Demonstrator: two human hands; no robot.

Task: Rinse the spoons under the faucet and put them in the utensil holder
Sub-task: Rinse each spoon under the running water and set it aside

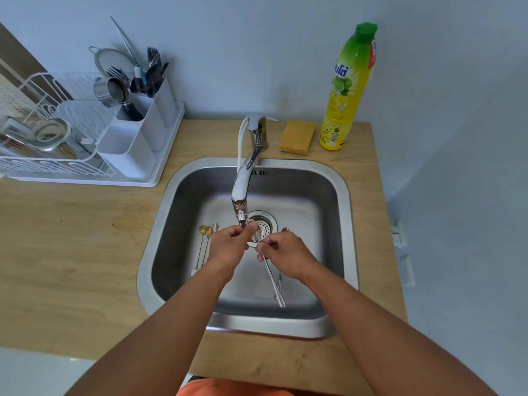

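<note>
Spoon (270, 270) held under faucet (243, 184).
Handle is pinched by right hand (285, 254); bowl is rubbed by left hand (231, 244), fingers closed on it.

The wooden counter (71, 252) carries dish rack (85, 144), sponge (297, 137), soap bottle (347, 90).
</note>
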